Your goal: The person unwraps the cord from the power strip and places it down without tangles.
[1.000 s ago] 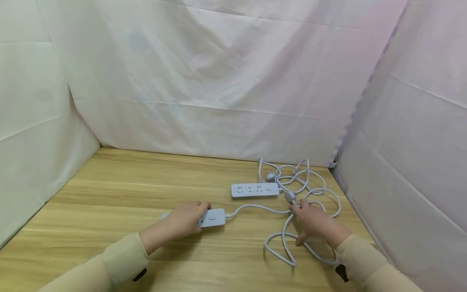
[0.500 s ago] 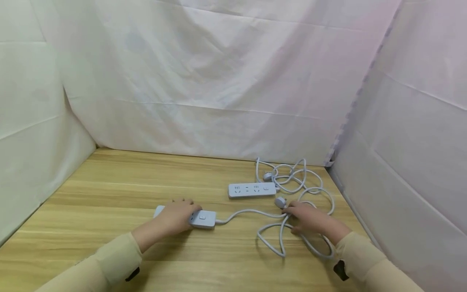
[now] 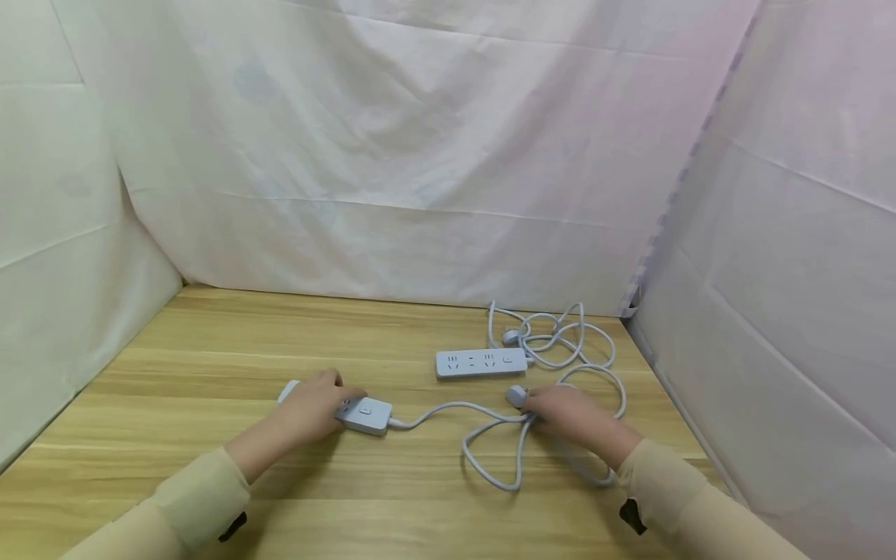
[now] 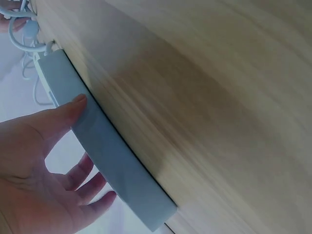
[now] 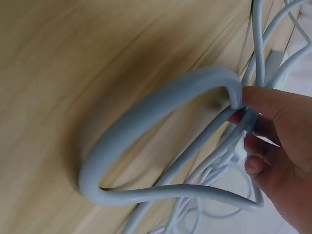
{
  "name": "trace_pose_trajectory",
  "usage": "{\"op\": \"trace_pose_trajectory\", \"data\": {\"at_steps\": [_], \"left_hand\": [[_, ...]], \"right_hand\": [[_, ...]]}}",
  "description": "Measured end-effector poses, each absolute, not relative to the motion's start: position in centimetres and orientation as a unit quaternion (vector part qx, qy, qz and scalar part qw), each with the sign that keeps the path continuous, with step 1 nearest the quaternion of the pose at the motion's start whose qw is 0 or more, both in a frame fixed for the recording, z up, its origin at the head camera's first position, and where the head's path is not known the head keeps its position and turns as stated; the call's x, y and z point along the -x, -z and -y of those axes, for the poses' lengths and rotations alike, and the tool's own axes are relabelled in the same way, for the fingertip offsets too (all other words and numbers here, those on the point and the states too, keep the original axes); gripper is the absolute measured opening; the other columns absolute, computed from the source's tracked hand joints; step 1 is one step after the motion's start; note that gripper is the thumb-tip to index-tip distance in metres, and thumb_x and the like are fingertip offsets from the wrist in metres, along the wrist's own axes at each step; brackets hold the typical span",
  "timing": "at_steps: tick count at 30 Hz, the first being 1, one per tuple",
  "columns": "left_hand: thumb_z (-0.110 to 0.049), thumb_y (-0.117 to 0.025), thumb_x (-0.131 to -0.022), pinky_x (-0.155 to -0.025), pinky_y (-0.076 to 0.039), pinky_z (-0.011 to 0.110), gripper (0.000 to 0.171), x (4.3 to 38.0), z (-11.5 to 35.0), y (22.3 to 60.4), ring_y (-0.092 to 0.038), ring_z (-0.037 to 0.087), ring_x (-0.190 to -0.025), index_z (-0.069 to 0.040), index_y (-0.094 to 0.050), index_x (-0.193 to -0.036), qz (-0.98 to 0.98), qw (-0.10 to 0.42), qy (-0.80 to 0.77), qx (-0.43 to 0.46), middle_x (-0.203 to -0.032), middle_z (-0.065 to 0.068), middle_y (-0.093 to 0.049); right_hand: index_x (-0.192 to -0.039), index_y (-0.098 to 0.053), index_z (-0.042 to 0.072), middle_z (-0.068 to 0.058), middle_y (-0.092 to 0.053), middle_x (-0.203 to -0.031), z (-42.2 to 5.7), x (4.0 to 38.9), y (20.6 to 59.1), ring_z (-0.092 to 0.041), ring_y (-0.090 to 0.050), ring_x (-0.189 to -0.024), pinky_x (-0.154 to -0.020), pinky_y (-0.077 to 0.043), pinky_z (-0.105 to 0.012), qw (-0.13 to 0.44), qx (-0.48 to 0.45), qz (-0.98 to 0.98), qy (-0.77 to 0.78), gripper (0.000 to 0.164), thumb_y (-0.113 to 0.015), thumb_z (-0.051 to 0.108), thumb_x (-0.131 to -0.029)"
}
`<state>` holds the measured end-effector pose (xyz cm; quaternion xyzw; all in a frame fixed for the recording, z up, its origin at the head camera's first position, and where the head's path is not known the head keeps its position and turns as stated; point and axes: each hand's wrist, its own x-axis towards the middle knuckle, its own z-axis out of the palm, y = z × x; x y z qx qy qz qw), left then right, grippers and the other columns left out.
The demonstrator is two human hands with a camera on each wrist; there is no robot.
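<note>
My left hand [image 3: 308, 404] grips the near white power strip [image 3: 367, 414] across its top; the left wrist view shows the thumb on the strip's near side [image 4: 105, 131] and fingers over the other. From the strip's right end a white cord [image 3: 448, 406] runs to my right hand [image 3: 570, 416]. That hand pinches several strands of the bunched cord [image 5: 234, 114] between thumb and fingers, a loop [image 5: 92, 170] hanging below in the right wrist view. The cord's plug [image 3: 516, 396] sits just beyond the right fingertips.
A second white power strip [image 3: 481, 362] lies farther back. Its tangled cord [image 3: 560, 334] and plug [image 3: 511, 337] spread behind and to its right. White cloth walls [image 3: 392, 155] enclose the wooden table [image 3: 231, 334] at the back and sides.
Both hands have moved left, the left one carrying the near power strip along. The right hand has drawn the bunched cord and its plug leftward. The far strip stays on the table.
</note>
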<state>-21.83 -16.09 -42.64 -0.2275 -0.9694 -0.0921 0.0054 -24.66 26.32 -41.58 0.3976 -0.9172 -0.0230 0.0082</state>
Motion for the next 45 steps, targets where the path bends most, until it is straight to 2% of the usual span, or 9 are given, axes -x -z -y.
{"op": "trace_pose_trajectory", "data": {"at_steps": [6,11,15,18,23,26,30,40,45], "left_hand": [[-0.011,-0.084,-0.075,-0.076,-0.048,0.047,0.051,21.9,17.5,42.7,-0.053,0.035,-0.098,-0.019,-0.068,-0.123,0.972,0.031,0.061,0.223,-0.107,0.014,-0.06],[-0.005,-0.076,-0.081,-0.082,-0.046,0.055,0.048,21.7,18.6,42.9,-0.05,0.042,-0.107,-0.017,-0.065,-0.127,0.976,0.037,0.059,0.207,-0.113,0.015,-0.06],[-0.004,-0.071,-0.084,-0.086,-0.045,0.059,0.045,21.6,19.2,42.9,-0.051,0.047,-0.111,-0.014,-0.064,-0.128,0.977,0.039,0.061,0.2,-0.12,0.022,-0.059],[-0.015,-0.075,-0.085,-0.089,-0.043,0.061,0.045,21.7,19.6,42.9,-0.051,0.05,-0.112,-0.01,-0.063,-0.129,0.977,0.029,0.063,0.202,-0.124,0.028,-0.055],[-0.04,-0.076,-0.083,-0.091,-0.04,0.064,0.059,21.8,20.5,42.9,-0.048,0.052,-0.117,-0.007,-0.061,-0.13,0.977,0.009,0.088,0.192,-0.129,0.032,-0.05],[-0.047,-0.074,-0.082,-0.093,-0.035,0.068,0.064,21.8,21.2,43.0,-0.043,0.055,-0.122,-0.006,-0.061,-0.13,0.978,0.006,0.111,0.177,-0.133,0.035,-0.046],[-0.049,-0.072,-0.083,-0.094,-0.029,0.072,0.068,21.5,21.9,43.0,-0.036,0.057,-0.125,-0.003,-0.059,-0.13,0.981,0.007,0.121,0.153,-0.137,0.036,-0.042],[-0.046,-0.07,-0.087,-0.092,-0.041,0.06,0.062,20.5,19.6,40.5,-0.052,0.047,-0.116,-0.002,-0.059,-0.129,0.971,0.059,0.124,0.196,-0.129,0.029,-0.053],[-0.055,-0.072,-0.081,-0.094,-0.041,0.06,0.078,19.4,18.0,40.1,-0.051,0.047,-0.118,-0.003,-0.053,-0.136,0.957,0.033,0.156,0.241,-0.133,0.028,-0.05]], "right_hand": [[-0.09,-0.074,0.02,0.008,-0.067,-0.083,-24.5,24.9,41.6,-0.014,-0.049,-0.078,-0.07,-0.042,-0.031,0.064,-0.445,0.889,0.088,0.023,-0.086,0.022,-0.071],[-0.094,-0.073,0.018,0.003,-0.068,-0.087,-22.8,24.8,41.9,-0.018,-0.057,-0.084,-0.078,-0.046,-0.034,0.053,-0.459,0.879,0.117,0.023,-0.084,0.021,-0.074],[-0.095,-0.072,0.015,0.001,-0.065,-0.084,-21.6,24.6,42.0,-0.018,-0.06,-0.077,-0.073,-0.049,-0.035,0.045,-0.455,0.883,0.103,0.019,-0.08,0.018,-0.078],[-0.093,-0.071,0.015,0.001,-0.061,-0.081,-20.5,24.7,42.1,-0.016,-0.058,-0.071,-0.067,-0.049,-0.032,0.039,-0.454,0.886,0.083,0.015,-0.079,0.016,-0.08],[-0.089,-0.069,0.015,0.001,-0.061,-0.082,-18.4,25.1,42.1,-0.016,-0.058,-0.069,-0.064,-0.049,-0.029,0.018,-0.457,0.888,0.047,0.01,-0.077,0.014,-0.082],[-0.09,-0.068,0.017,0.002,-0.061,-0.084,-17.1,25.1,42.1,-0.015,-0.058,-0.07,-0.065,-0.049,-0.029,0.001,-0.455,0.89,0.036,0.012,-0.077,0.016,-0.082],[-0.088,-0.066,0.019,0.004,-0.059,-0.084,-15.6,25.1,42.1,-0.012,-0.056,-0.071,-0.065,-0.048,-0.028,-0.012,-0.453,0.89,0.039,0.014,-0.078,0.02,-0.081],[-0.087,-0.065,0.019,0.006,-0.053,-0.082,-12.0,25.8,42.3,-0.011,-0.053,-0.069,-0.065,-0.046,-0.028,-0.004,-0.457,0.888,0.058,0.014,-0.077,0.026,-0.084],[-0.086,-0.064,0.019,0.007,-0.052,-0.08,-10.4,26.1,42.4,-0.01,-0.051,-0.067,-0.062,-0.045,-0.027,-0.008,-0.453,0.889,0.067,0.016,-0.077,0.028,-0.083]]}}
